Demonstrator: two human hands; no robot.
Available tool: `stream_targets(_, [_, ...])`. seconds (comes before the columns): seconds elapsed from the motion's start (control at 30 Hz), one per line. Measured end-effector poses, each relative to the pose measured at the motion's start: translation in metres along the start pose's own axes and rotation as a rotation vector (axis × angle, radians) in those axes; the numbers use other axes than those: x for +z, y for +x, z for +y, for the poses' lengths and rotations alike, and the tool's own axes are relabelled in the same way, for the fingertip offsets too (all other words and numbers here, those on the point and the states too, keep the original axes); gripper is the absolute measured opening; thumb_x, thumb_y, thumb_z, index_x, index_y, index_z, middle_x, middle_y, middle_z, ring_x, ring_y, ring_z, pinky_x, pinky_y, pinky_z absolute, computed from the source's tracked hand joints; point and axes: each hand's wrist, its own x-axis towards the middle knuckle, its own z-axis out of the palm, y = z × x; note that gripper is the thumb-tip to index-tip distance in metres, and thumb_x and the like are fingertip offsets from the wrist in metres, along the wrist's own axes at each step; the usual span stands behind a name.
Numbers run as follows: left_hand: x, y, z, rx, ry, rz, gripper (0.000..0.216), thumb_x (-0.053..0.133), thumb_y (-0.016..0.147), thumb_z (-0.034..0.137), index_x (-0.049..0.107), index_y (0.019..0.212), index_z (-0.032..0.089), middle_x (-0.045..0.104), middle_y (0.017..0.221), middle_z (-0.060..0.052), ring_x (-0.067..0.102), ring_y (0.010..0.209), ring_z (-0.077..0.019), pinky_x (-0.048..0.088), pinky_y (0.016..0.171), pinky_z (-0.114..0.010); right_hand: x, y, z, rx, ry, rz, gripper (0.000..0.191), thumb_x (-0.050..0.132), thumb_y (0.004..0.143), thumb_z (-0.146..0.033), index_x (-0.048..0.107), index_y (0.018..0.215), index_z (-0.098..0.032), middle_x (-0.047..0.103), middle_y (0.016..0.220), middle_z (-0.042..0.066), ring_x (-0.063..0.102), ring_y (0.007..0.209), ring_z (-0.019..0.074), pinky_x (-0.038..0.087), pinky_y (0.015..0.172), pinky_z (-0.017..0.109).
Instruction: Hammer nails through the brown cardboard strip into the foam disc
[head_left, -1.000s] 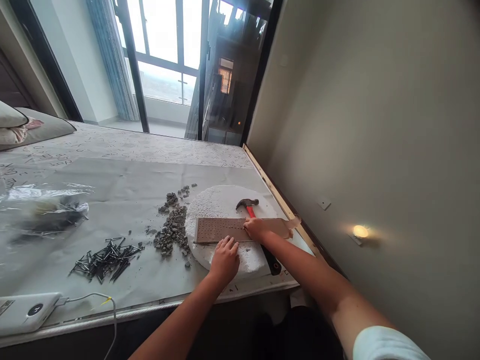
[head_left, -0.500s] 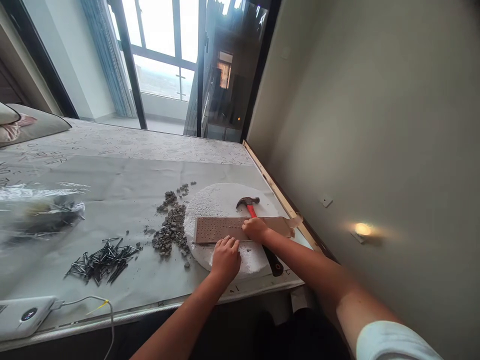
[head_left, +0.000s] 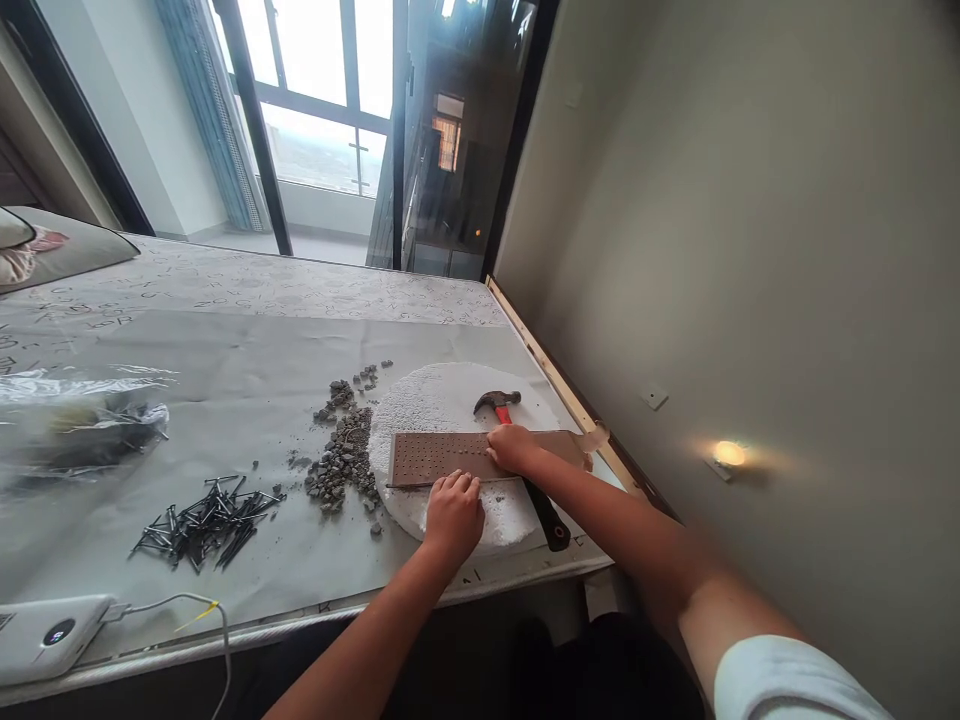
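Note:
A long brown board [head_left: 429, 458] with rows of small holes lies on a round white foam slab [head_left: 420, 400]. My left hand [head_left: 454, 512] rests at the board's front edge, fingers stretched onto it. Farther right, my right hand [head_left: 512, 450] is closed low over the board, its fingers curled; what they hold, if anything, is hidden. A claw hammer [head_left: 501, 404] lies across the slab, its head beyond the board and its black handle end toward me. My right hand and forearm cover its middle, so I cannot tell whether it passes over or under the board.
Left of the slab lie grey gravel [head_left: 341, 460] and a pile of dark nails [head_left: 202, 525]. A clear plastic bag [head_left: 90, 425] and a white power bank [head_left: 56, 635] with a cable are farther left. A wooden strip [head_left: 555, 375] runs along the wall.
The view has shifted slightly. My right hand has turned a little over the board; my left hand stays at the front edge. The board and hammer look unmoved.

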Motion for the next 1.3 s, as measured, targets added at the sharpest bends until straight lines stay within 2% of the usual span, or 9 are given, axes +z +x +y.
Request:
stream_targets(0.13, [-0.001, 0.001, 0.002, -0.016, 0.009, -0.017, 0.035, 0.046, 0.079, 0.014, 0.063, 0.109, 0.015, 0.063, 0.114, -0.013, 0.052, 0.112, -0.0282, 0.038, 0.095, -0.044, -0.005, 0.0, 0.0, 0.01, 0.092, 0.041, 0.023, 0.049, 0.083, -0.018, 0.068, 0.09, -0.009, 0.068, 0.095, 0.017, 0.063, 0.086, 0.0236, 0.044, 0.073, 0.029])
stream_targets(0.33, [-0.005, 0.006, -0.003, -0.051, -0.157, 0.025, 0.033, 0.047, 0.077, 0.015, 0.065, 0.105, 0.016, 0.064, 0.112, -0.013, 0.054, 0.111, -0.028, 0.04, 0.096, -0.046, -0.043, -0.009, 0.011, -0.052, 0.29, 0.222, 0.026, 0.043, 0.088, -0.015, 0.066, 0.096, -0.009, 0.067, 0.098, 0.013, 0.06, 0.091, 0.0192, 0.042, 0.08, 0.026])
stream_targets(0.5, [-0.015, 0.023, -0.015, -0.28, -0.882, 0.153, 0.035, 0.046, 0.081, 0.029, 0.061, 0.109, 0.014, 0.066, 0.107, -0.013, 0.061, 0.101, -0.0245, 0.048, 0.088, -0.04, -0.051, -0.024, -0.005, -0.176, 0.469, 0.271, 0.017, 0.054, 0.084, -0.018, 0.07, 0.089, -0.014, 0.069, 0.086, 0.005, 0.061, 0.079, 0.0122, 0.044, 0.069, 0.019])
stream_targets(0.63, [-0.016, 0.034, -0.017, -0.432, -1.39, -0.091, 0.037, 0.058, 0.073, 0.042, 0.061, 0.093, 0.011, 0.067, 0.073, -0.008, 0.066, 0.064, -0.0187, 0.052, 0.062, -0.032, -0.033, -0.029, -0.021, -0.23, 0.633, 0.304, 0.014, 0.058, 0.08, -0.016, 0.072, 0.084, -0.014, 0.07, 0.08, 0.005, 0.061, 0.074, 0.0123, 0.044, 0.065, 0.02])
stream_targets(0.73, [-0.011, 0.036, -0.02, -0.495, -1.383, -0.13, 0.034, 0.063, 0.068, 0.038, 0.06, 0.088, 0.011, 0.062, 0.06, -0.002, 0.058, 0.047, -0.0133, 0.046, 0.047, -0.025, -0.018, -0.026, -0.014, -0.131, 0.539, 0.303, 0.022, 0.055, 0.083, -0.022, 0.07, 0.099, -0.015, 0.07, 0.089, 0.005, 0.062, 0.08, 0.0123, 0.045, 0.07, 0.02])
stream_targets(0.8, [-0.008, 0.036, -0.023, -0.497, -1.277, -0.05, 0.029, 0.061, 0.07, 0.034, 0.061, 0.09, 0.012, 0.061, 0.059, -0.001, 0.058, 0.047, -0.0131, 0.044, 0.046, -0.024, -0.01, -0.022, -0.003, -0.039, 0.436, 0.298, 0.027, 0.05, 0.087, -0.021, 0.067, 0.105, -0.014, 0.069, 0.097, 0.007, 0.062, 0.085, 0.013, 0.044, 0.074, 0.02])
stream_targets(0.87, [-0.005, 0.035, -0.025, -0.463, -1.155, 0.037, 0.023, 0.058, 0.072, 0.028, 0.062, 0.088, 0.013, 0.064, 0.062, -0.003, 0.061, 0.054, -0.0145, 0.047, 0.052, -0.025, -0.001, -0.019, 0.006, 0.006, 0.367, 0.272, 0.025, 0.048, 0.087, -0.018, 0.07, 0.097, -0.013, 0.068, 0.098, 0.009, 0.062, 0.086, 0.015, 0.044, 0.074, 0.022])
stream_targets(1.03, [0.003, 0.037, -0.023, -0.417, -1.073, 0.08, 0.017, 0.057, 0.073, 0.024, 0.064, 0.086, 0.016, 0.07, 0.076, -0.008, 0.066, 0.074, -0.0192, 0.051, 0.07, -0.031, 0.017, -0.011, 0.006, -0.02, 0.245, 0.171, 0.025, 0.047, 0.085, -0.018, 0.072, 0.083, -0.014, 0.067, 0.092, 0.011, 0.06, 0.083, 0.0184, 0.042, 0.069, 0.025])
stream_targets(1.3, [0.008, 0.046, -0.027, -0.566, -1.279, 0.017, 0.011, 0.055, 0.072, 0.017, 0.062, 0.08, 0.015, 0.068, 0.071, -0.006, 0.066, 0.068, -0.0188, 0.053, 0.069, -0.033, 0.017, -0.002, -0.001, -0.143, 0.064, 0.073, 0.026, 0.043, 0.082, -0.009, 0.069, 0.086, -0.009, 0.065, 0.091, 0.016, 0.06, 0.083, 0.022, 0.04, 0.067, 0.028])
